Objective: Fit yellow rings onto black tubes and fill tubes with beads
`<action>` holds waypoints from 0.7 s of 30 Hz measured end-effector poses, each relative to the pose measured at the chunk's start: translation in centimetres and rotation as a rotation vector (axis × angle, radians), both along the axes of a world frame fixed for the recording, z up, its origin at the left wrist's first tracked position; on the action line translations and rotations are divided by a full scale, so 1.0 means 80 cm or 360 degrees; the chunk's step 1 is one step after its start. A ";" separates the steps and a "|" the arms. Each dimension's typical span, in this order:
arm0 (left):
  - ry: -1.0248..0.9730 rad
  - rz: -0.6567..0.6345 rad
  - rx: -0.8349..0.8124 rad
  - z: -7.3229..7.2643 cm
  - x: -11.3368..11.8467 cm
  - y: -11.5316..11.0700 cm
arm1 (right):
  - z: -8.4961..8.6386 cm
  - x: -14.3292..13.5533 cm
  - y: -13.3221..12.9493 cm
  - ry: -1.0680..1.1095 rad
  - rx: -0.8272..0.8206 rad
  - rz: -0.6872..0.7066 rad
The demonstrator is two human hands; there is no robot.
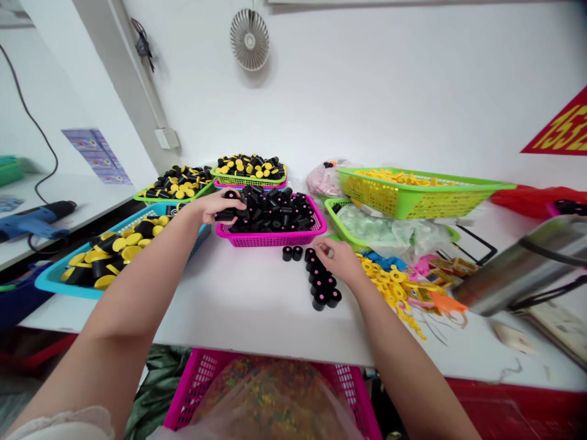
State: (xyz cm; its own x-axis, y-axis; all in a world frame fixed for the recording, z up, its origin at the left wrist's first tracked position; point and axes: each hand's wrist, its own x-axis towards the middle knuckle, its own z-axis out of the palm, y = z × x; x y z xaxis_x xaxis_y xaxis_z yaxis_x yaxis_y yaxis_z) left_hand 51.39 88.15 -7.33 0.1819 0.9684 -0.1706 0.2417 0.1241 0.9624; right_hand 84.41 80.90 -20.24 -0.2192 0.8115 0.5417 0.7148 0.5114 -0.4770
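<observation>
Left fingers: the left hand [219,206] reaches into the near left corner of the pink basket [316,228]; its fingers are curled shut around a few black caps [228,214] taken from the heap.
Right fingers: the right hand [338,261] rests on the worktop [238,299], fingers pinched nearly closed on the top cap of the row of black caps [321,284]; I cannot tell if that cap is lifted or only touched.
Where the caps are: most lie heaped in the pink basket; a short double row runs on the worktop just in front of it, with two loose caps [292,253] beside the row's far end.
Doing it well: I'd judge it best to keep each cap pink dot up and snug against its neighbour, and not overfill the left hand.
Around: a blue tray [50,282] and green baskets [151,197] of black-and-yellow pieces to the left; yellow rings [389,287] just right of the row; a big green basket [413,195] behind.
In the way: the yellow rings crowd the right wrist; a metal cylinder [518,269] juts in from the right, well apart.
</observation>
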 end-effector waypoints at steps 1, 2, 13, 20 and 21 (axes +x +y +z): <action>-0.0064 -0.0023 0.0027 0.002 -0.003 -0.012 | -0.001 0.001 0.001 -0.0008 -0.0006 0.0001; -0.0092 -0.0043 0.0046 0.001 -0.005 -0.025 | -0.001 0.001 0.002 -0.0019 -0.0015 0.0000; 0.0538 -0.0292 0.0219 -0.120 0.010 -0.138 | 0.024 -0.068 -0.063 -0.0019 -0.0190 0.0299; 0.1086 -0.0557 0.0705 -0.143 0.000 -0.124 | -0.034 -0.163 -0.096 -0.0730 -0.0254 0.0188; 0.1148 -0.0554 0.0707 -0.144 -0.003 -0.121 | -0.039 -0.163 -0.095 -0.0736 -0.0240 0.0230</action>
